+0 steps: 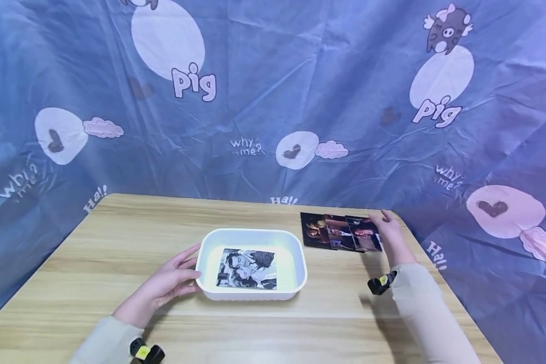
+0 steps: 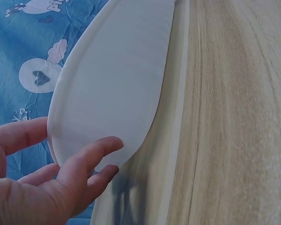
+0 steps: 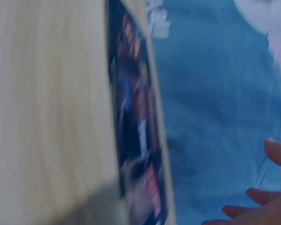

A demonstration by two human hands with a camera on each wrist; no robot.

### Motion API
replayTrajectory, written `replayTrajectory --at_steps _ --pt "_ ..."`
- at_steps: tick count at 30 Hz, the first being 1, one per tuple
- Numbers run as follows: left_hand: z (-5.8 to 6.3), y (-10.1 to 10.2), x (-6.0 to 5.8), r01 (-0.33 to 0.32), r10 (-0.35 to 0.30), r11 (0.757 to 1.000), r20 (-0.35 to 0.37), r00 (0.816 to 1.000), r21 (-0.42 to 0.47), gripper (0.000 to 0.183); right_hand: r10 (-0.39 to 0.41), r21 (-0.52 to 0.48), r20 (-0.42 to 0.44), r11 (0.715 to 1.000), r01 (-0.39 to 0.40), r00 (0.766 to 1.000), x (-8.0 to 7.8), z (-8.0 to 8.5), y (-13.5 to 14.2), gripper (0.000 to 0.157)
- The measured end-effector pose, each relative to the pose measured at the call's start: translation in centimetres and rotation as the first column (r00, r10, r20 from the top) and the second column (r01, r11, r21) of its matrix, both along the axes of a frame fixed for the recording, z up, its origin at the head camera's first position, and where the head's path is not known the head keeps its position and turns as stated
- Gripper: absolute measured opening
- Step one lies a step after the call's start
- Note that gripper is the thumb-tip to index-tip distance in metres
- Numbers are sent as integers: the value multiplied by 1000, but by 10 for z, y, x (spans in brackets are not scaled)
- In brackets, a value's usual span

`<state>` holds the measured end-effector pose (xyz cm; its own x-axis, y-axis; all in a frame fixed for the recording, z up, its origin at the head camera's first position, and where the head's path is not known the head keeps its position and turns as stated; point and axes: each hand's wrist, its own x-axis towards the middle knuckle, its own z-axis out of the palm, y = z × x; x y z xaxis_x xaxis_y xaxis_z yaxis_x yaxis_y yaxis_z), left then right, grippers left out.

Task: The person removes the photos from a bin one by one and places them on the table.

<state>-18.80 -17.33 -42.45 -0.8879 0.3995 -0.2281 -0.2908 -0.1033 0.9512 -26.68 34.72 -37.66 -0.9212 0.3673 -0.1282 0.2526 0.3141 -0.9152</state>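
A white plastic bin (image 1: 255,294) sits on the table, with a black-and-white photo (image 1: 247,269) lying in it. My left hand (image 1: 175,278) is at the bin's left side, its spread fingers (image 2: 96,152) touching the outer wall and rim. Toward the back right lies an overlapping row of dark colour photos (image 1: 338,232), blurred in the right wrist view. Over the right end of that row is my right hand (image 1: 390,233), its fingers loose and nothing held between them. The right wrist view catches only part of this hand, at its lower right corner.
The wood-grain table (image 1: 118,242) ends just behind the photos. A blue patterned cloth (image 1: 264,91) hangs behind and beside it. Each sleeve carries a small black wrist camera, such as the right one (image 1: 381,284).
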Motion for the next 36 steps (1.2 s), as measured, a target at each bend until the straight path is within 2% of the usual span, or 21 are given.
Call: replayTrajectory --at_steps 4,8,11,14,17,19,23,25,27,29,33,36 --pt "0 0 0 5 -5 1000 2 1000 3 87 90 -10 -53 996 -91 995 -5 11 -33 76" --pt "-1 1 1 -3 3 1000 8 1000 3 87 223 22 -91 975 -222 971 -6 15 -66 76" --pt "-2 1 1 -7 7 1000 11 1000 2 87 324 58 -121 946 -319 938 -5 14 -90 73" --pt "-2 2 1 -1 1 1000 10 1000 7 87 425 62 -153 905 -421 892 -3 9 -114 70" --pt "-2 2 1 4 -4 1000 9 1000 12 87 536 103 -162 844 -526 829 1 3 -138 66" --pt "-2 2 1 4 -4 1000 9 1000 11 86 613 152 -136 789 -595 778 6 -2 -154 63" --pt "-1 2 2 2 -2 1000 4 1000 10 86 757 266 -65 641 -720 650 17 -12 -182 63" --pt "-1 2 2 0 0 1000 2 1000 10 86 809 329 -44 566 -756 587 20 -18 -194 64" --pt "-2 2 3 -3 3 1000 1 1000 7 86 836 378 -19 513 -770 548 22 -24 -202 65" --pt "-2 2 3 -7 7 1000 4 1000 5 86 844 412 17 483 -773 536 22 -31 -209 66" --pt "-2 1 2 -14 14 1000 10 1000 4 86 825 470 95 457 -756 557 20 -43 -218 70" --pt "-2 1 2 -15 15 1000 4 1000 3 86 816 504 123 439 -744 565 19 -48 -221 74"
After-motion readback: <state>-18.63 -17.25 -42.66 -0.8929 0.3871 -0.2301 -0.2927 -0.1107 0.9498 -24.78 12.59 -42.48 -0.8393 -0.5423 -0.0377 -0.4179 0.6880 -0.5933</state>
